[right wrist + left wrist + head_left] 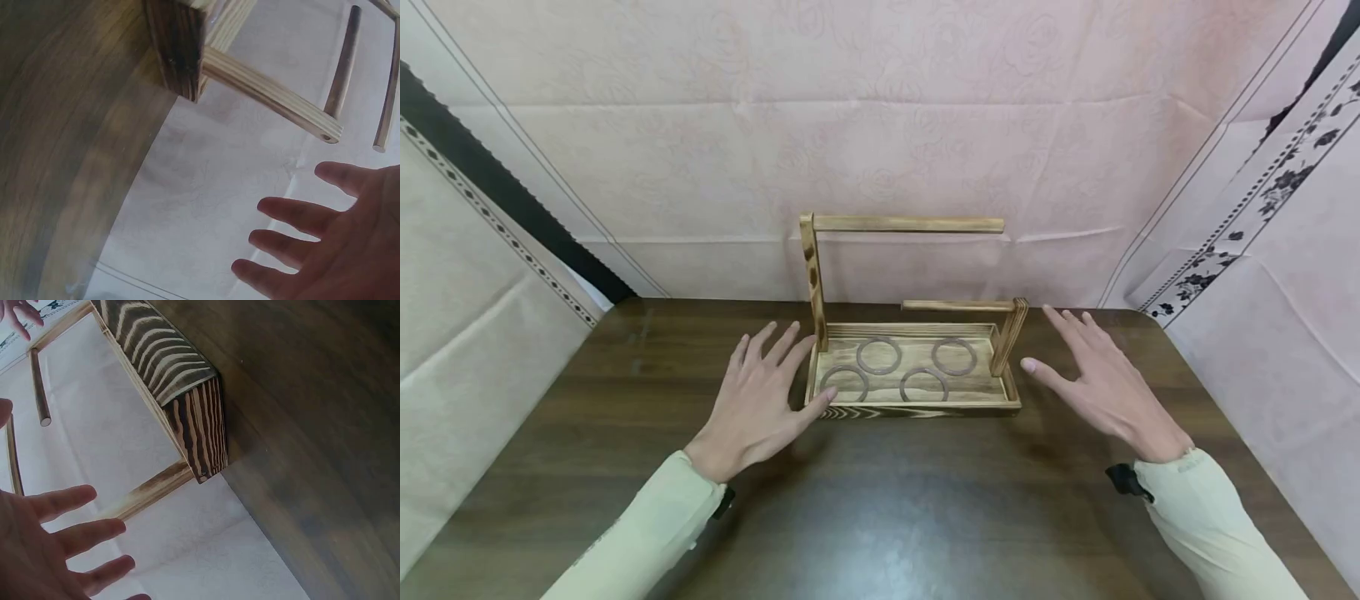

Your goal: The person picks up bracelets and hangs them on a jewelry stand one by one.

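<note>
A wooden rack stands on the table, with a shallow tray (917, 410) as its base. At its left end a tall post (813, 275) carries a long rod (910, 224) pointing right. The shorter right post (1010, 337) bears a lower rod (958, 306) pointing left. Several grey rings (878, 356) show on the tray floor; whether they are loose I cannot tell. My left hand (752, 408) is spread at the tray's left end, thumb near the front corner; contact is unclear. Apart from the rack on its right, my right hand (1101, 387) has extended fingers and holds nothing.
The dark brown table (880, 500) has rounded far corners. Pale pink cloth (895, 150) hangs right behind it. White cloth panels flank both sides, the right one (1285, 275) with a black floral border. Light sleeves cover both forearms.
</note>
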{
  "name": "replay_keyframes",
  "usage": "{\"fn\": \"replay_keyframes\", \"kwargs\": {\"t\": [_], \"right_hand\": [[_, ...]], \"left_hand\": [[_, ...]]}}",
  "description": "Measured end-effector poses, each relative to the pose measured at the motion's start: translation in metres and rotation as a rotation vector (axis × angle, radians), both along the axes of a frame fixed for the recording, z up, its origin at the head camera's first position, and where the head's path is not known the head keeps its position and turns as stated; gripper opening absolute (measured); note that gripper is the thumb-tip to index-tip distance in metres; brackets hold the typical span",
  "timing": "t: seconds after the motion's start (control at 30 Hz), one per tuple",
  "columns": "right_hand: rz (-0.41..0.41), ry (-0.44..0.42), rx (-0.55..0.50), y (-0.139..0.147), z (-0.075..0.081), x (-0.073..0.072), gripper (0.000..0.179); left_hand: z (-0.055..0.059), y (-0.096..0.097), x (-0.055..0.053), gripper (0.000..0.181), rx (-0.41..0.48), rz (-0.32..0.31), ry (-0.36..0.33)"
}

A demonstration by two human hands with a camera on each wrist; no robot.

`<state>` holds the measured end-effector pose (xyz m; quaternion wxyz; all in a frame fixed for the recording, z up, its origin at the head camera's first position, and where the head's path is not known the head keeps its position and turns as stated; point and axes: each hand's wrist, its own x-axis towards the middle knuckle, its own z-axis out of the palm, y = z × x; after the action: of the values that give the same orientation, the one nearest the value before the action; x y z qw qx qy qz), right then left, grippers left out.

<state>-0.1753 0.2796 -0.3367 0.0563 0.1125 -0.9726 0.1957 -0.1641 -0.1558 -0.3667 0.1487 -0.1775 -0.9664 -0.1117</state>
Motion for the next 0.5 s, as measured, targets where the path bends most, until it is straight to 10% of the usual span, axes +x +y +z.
{"fn": "replay_keyframes", "kwargs": {"t": [0.5], "right_hand": [[0.021, 0.134, -0.258, 0.003, -0.001, -0.021, 0.063]], "left_hand": [[-0.003, 0.007, -0.005, 0.051, 0.076, -0.050, 0.009]]}}
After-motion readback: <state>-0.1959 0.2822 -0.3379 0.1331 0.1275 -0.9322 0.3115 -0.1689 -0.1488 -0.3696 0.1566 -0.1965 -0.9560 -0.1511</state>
